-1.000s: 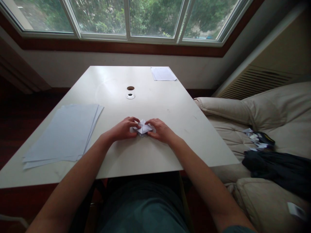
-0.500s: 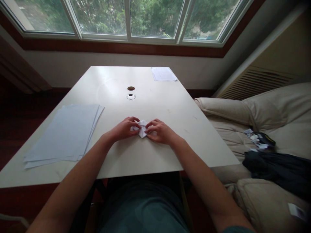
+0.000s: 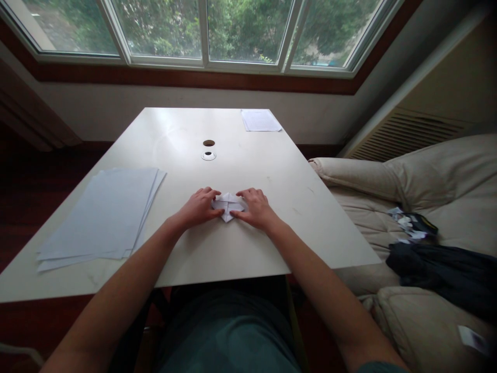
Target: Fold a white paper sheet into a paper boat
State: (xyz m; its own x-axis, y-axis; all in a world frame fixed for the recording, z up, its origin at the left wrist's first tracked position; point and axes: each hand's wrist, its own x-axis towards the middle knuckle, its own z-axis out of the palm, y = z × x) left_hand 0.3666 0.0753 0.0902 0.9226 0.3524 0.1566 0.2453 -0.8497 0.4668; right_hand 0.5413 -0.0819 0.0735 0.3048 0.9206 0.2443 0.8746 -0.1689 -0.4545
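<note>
A small piece of folded white paper lies on the white table, with creases across its middle and points at its top and bottom. My left hand grips its left side, thumb on the near part and fingertips at the far edge. On the right side my right hand holds it the same way, thumb pressed near the centre. Both hands are curved around the paper, which partly hides its ends.
Loose white sheets are stacked at the table's left. More papers lie at the far right corner. A round hole and a ring-shaped cover are near the middle. To the right stands a beige sofa with dark cloth and paper scraps.
My fingers have spread outward from the paper's middle, and more of its folded face shows. The paper stays in about the same place.
</note>
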